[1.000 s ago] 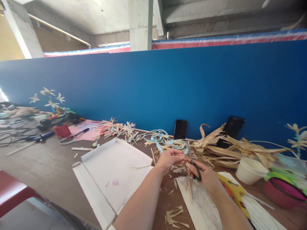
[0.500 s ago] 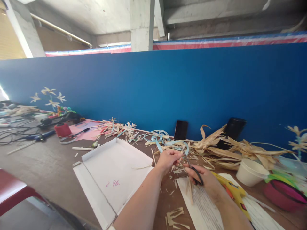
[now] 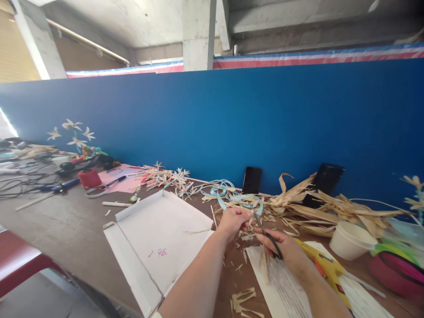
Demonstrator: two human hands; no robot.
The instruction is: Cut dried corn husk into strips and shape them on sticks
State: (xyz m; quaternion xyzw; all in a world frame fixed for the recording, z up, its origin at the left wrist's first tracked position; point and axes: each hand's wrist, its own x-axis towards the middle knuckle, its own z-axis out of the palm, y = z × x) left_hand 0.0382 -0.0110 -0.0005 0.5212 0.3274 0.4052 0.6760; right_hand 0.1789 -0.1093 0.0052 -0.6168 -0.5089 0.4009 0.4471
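My right hand grips black-handled scissors, their blades pointing up and away toward my left fingertips. Pinched in my left hand is a small pale strip of dried husk, mostly hidden by the fingers. The scissor blades are right beside that strip; whether they touch it I cannot tell. Beneath both hands, husk trimmings are scattered over the brown table. Cut husk pieces lie nearer to me, and a printed sheet lies under my right wrist.
Left of my arm sits a white box lid with pink writing. A yellow glue gun, a white cup and dried husks are at right. Behind lie blue ribbon and a phone leaning against the blue partition.
The whole view has shifted slightly, so things appear a little further right. Both hands keep nearly the same pose, with the scissors still at the left fingertips.
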